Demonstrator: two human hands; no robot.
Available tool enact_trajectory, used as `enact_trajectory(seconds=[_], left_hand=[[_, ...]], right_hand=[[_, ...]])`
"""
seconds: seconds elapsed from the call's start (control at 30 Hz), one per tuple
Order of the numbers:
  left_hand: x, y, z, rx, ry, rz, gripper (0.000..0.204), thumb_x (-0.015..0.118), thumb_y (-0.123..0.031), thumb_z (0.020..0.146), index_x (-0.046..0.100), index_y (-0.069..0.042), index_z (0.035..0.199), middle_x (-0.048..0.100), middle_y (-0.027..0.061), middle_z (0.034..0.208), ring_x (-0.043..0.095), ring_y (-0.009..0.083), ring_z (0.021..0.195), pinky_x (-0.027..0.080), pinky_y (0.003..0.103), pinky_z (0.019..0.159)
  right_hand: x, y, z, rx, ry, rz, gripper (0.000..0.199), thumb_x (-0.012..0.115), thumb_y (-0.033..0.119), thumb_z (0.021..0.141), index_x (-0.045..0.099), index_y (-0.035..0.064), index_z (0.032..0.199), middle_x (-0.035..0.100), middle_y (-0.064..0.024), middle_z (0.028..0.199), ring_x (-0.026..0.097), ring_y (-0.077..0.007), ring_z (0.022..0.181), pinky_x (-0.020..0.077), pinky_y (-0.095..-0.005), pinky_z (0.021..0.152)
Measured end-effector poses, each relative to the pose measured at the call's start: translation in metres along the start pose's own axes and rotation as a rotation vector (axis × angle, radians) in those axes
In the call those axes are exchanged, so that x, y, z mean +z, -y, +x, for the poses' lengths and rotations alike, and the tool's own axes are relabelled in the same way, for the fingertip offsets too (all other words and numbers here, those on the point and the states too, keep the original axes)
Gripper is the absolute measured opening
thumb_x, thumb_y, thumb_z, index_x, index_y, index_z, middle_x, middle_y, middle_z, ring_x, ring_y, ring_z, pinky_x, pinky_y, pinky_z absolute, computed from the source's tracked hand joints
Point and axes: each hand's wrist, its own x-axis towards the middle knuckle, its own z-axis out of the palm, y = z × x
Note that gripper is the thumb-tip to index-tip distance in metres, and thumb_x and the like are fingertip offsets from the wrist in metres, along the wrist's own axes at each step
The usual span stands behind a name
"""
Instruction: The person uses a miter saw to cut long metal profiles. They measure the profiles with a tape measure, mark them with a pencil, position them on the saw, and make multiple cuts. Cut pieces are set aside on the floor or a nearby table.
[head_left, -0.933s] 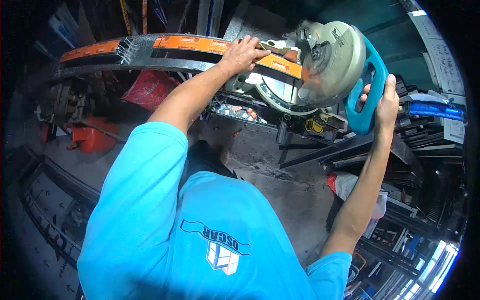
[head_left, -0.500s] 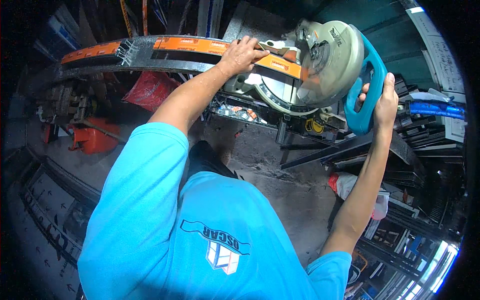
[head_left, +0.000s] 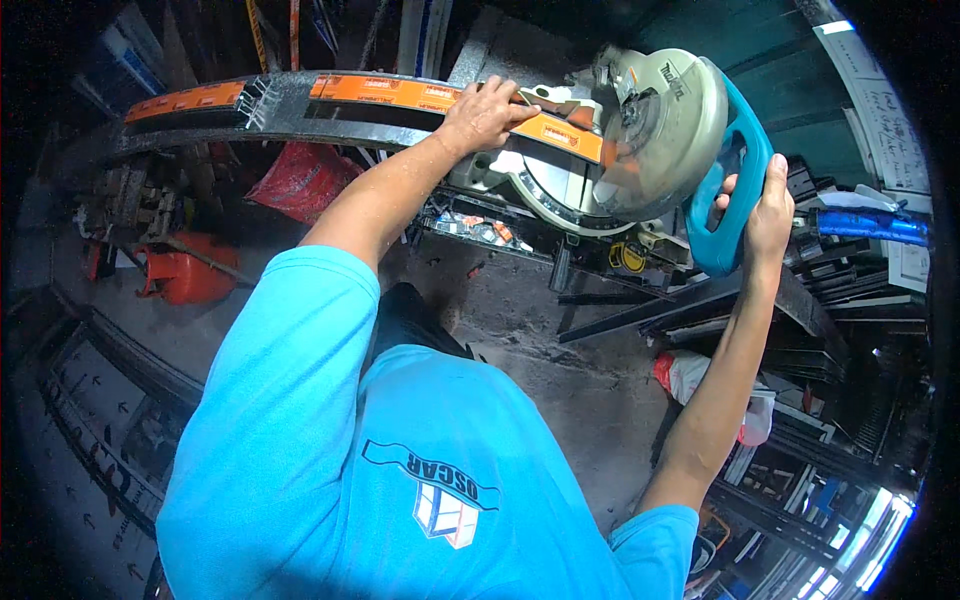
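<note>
A miter saw with a pale, rounded blade guard [head_left: 665, 150] stands at the upper right. My right hand [head_left: 765, 215] is wrapped round its teal D-shaped handle [head_left: 738, 190]. A long bar [head_left: 568, 134] faced in orange film lies across the saw table, its right end at the guard. My left hand [head_left: 485, 113] lies over this bar beside the saw fence [head_left: 565, 103], fingers bent over its top edge and closed on it. The blade and the bar's right tip are partly hidden by the clouded guard.
Leftward runs a dark support rail [head_left: 200, 135] with another orange-faced piece [head_left: 195, 100] and a cluster of small metal bits [head_left: 258, 103]. Below are a red sack [head_left: 303, 180] and an orange gas cylinder [head_left: 195, 270]. Dark metal profiles [head_left: 640, 312] are stacked at the right.
The view has shifted very slightly. Both hands keep their holds, and the bar and saw look almost the same as before.
</note>
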Motion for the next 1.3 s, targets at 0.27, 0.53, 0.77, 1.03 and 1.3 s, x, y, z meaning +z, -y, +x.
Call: enact_trajectory(seconds=[0.27,0.53,0.77,1.03,1.3], left_hand=[[-0.004,-0.0024,0.0013,-0.017,0.039,0.008,0.059,0.076,-0.022,0.085,0.062,-0.038,0.14,0.055,0.0079,0.126,0.051,0.0277,0.119,0.045,0.045,0.095],[-0.0042,-0.002,0.001,-0.016,0.035,0.004,0.061,0.077,-0.021,0.082,0.062,-0.038,0.14,0.055,0.0078,0.125,0.05,0.0281,0.12,0.045,0.045,0.095],[-0.0047,-0.0009,0.0006,-0.013,0.05,0.0,0.054,0.074,-0.024,0.086,0.063,-0.037,0.137,0.055,0.0073,0.124,0.05,0.0282,0.121,0.046,0.047,0.096],[-0.0009,-0.0007,0.0009,-0.019,0.052,0.0,0.055,0.074,-0.024,0.086,0.062,-0.037,0.138,0.054,0.0079,0.127,0.05,0.0279,0.123,0.045,0.047,0.099],[-0.0042,-0.0024,0.0012,-0.018,0.057,0.01,0.063,0.077,-0.019,0.082,0.061,-0.038,0.14,0.054,0.0088,0.129,0.051,0.0291,0.121,0.046,0.046,0.099]], right_hand=[[-0.0004,-0.0018,0.0012,-0.022,-0.002,-0.017,0.065,0.037,0.057,0.107,0.064,0.0001,0.089,0.066,-0.0107,0.072,0.064,-0.0175,0.055,0.0531,-0.0314,0.054],[0.0006,-0.0024,-0.0002,-0.022,-0.015,-0.024,0.066,0.036,0.057,0.107,0.064,0.0001,0.089,0.066,-0.0104,0.071,0.064,-0.0178,0.055,0.0533,-0.0318,0.053],[0.001,-0.0029,-0.0018,-0.03,-0.009,-0.02,0.066,0.036,0.057,0.107,0.063,0.0003,0.086,0.065,-0.0099,0.07,0.064,-0.0177,0.054,0.0529,-0.0321,0.052],[0.0001,-0.0043,-0.0037,-0.015,0.007,-0.012,0.06,0.038,0.054,0.108,0.064,0.0005,0.1,0.066,-0.0102,0.073,0.062,-0.0167,0.055,0.0522,-0.0303,0.05],[0.0036,-0.003,-0.0065,-0.03,-0.013,-0.012,0.066,0.035,0.055,0.108,0.062,0.0003,0.085,0.064,-0.0104,0.068,0.063,-0.0184,0.052,0.0531,-0.0338,0.049]])
